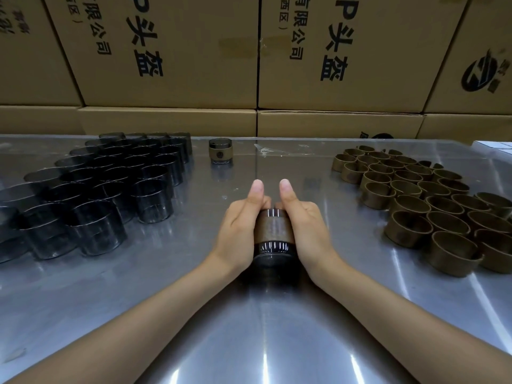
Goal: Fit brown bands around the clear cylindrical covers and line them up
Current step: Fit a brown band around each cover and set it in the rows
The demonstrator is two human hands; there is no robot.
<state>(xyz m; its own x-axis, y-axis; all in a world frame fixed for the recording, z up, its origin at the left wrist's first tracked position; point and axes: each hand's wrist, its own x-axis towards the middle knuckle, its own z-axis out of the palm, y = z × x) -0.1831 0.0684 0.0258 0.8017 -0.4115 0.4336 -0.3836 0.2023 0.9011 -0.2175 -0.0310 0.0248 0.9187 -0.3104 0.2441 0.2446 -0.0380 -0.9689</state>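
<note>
Clear cylindrical cover point(273, 249) wearing a brown band point(274, 228) sits clamped between left hand point(239, 231) and right hand point(306, 230), thumbs straight; bare clear covers point(105, 184) left of it, loose brown bands point(424, 200) right.

The fingers of both hands lay hidden behind the banded cover point(273, 236), so each grip stayed unclear. The clear covers point(91, 187) ran off the left edge, the brown bands point(432, 206) off the right. Band marks were too small to read.
</note>
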